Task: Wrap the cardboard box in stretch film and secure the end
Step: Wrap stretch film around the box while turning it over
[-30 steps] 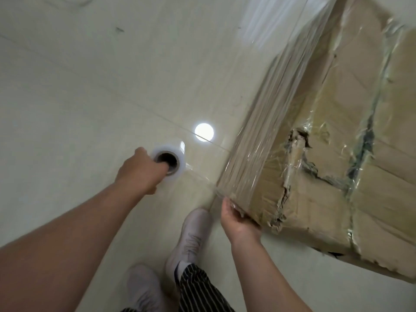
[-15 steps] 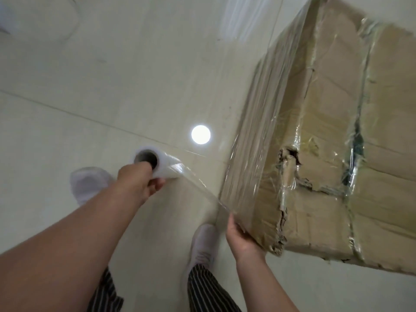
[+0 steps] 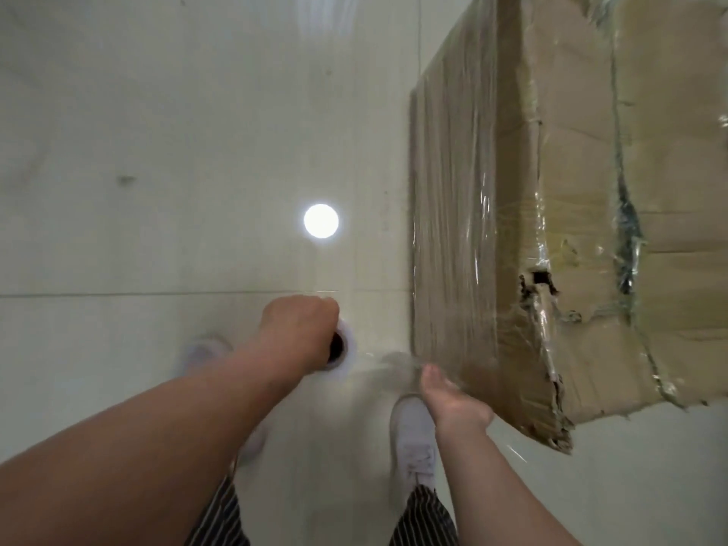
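A large worn cardboard box (image 3: 583, 183) stands on the floor at the right, its left side covered in layers of clear stretch film (image 3: 453, 214), its near corner torn. My left hand (image 3: 299, 333) grips the white film roll (image 3: 344, 354) at its core end, close to the box's near-left corner. A short strip of film runs from the roll to that corner. My right hand (image 3: 453, 403) presses against the film at the box's lower near edge, fingers reaching toward the corner; their tips are blurred.
Glossy pale floor tiles (image 3: 157, 171) spread left and ahead, with a round ceiling-light reflection (image 3: 321, 226). My white shoes (image 3: 413, 435) and striped trousers (image 3: 421, 518) show below, the right shoe just beside the box's near corner.
The view has swung so the box now stands more upright in frame. My left hand brought the roll rightward, closer to the box corner, shortening the film strip. My right hand stays at the corner.
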